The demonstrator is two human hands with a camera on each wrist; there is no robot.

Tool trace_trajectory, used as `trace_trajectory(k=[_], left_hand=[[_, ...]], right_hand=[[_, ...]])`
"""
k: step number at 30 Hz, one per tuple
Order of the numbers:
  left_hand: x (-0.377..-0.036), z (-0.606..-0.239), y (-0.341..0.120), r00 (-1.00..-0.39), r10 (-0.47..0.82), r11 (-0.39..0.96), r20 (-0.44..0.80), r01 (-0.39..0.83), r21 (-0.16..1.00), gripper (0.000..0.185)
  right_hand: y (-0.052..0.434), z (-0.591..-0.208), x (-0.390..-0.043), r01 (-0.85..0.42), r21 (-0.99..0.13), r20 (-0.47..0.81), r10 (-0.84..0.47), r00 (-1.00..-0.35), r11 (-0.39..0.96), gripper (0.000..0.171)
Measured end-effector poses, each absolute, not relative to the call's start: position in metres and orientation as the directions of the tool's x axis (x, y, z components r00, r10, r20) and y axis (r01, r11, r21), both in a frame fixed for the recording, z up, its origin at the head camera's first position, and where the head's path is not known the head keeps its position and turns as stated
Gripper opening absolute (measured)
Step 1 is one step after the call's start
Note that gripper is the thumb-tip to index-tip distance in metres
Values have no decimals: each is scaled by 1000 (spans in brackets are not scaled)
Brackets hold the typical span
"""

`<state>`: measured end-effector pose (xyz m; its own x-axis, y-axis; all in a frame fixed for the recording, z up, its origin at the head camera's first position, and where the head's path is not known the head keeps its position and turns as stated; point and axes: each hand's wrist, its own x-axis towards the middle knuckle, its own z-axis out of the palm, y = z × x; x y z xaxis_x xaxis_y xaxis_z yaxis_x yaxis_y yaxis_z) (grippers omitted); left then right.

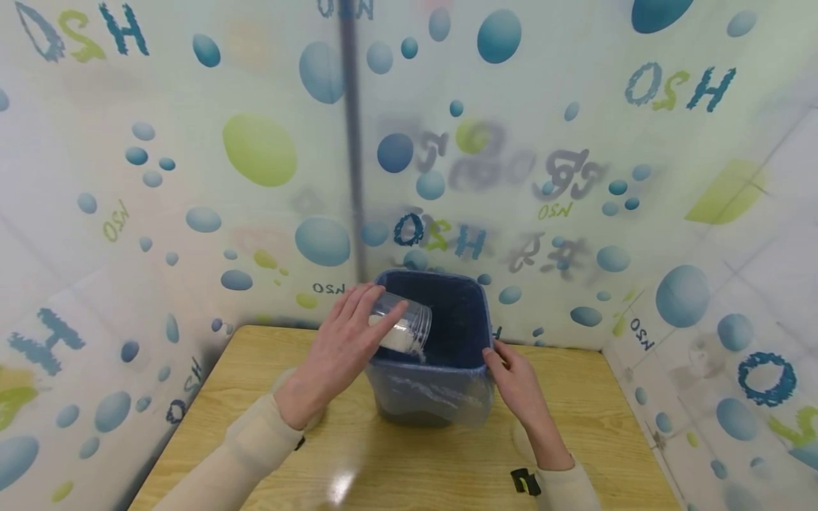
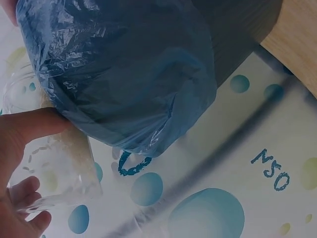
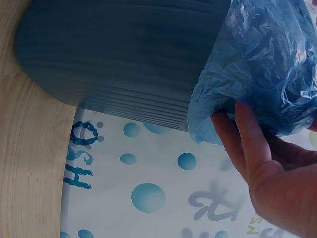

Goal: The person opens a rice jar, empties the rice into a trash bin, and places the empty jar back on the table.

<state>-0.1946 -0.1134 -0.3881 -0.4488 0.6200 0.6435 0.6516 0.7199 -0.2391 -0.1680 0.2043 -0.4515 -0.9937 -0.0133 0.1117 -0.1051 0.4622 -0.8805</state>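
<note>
A blue-grey trash bin [image 1: 415,417] stands on the table, lined with a translucent blue plastic bag [image 1: 441,387] folded over its rim. My left hand [image 1: 339,348] grips a clear plastic jar [image 1: 418,321], tipped sideways over the bin's left edge with its mouth toward the inside. White grains [image 2: 75,148], like rice, lie along the jar's lower side. At the near right corner of the bin, my right hand [image 1: 520,387] holds the rim. In the right wrist view its fingers [image 3: 251,136] press against the crumpled bag.
The light wooden table [image 1: 396,468] has walls close behind and at both sides, covered by a bubble-patterned sheet [image 1: 268,199]. A round pale object [image 1: 313,419] is partly hidden under my left wrist. A small black clip-like piece [image 1: 525,482] is by my right sleeve.
</note>
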Motion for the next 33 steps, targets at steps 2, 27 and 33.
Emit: trace_trajectory(k=[2, 27, 33], left_hand=[[-195, -387, -113, -438, 612, 718, 659, 657, -230, 71], [-194, -386, -116, -419, 658, 675, 626, 696, -244, 78], [-195, -384, -116, -420, 614, 696, 669, 688, -207, 81]], right_hand=[[204, -452, -168, -103, -881, 110, -13, -994, 461, 54], [204, -451, -165, -115, -888, 121, -14, -993, 445, 51], [204, -451, -165, -105, -893, 114, -6, -993, 438, 52]])
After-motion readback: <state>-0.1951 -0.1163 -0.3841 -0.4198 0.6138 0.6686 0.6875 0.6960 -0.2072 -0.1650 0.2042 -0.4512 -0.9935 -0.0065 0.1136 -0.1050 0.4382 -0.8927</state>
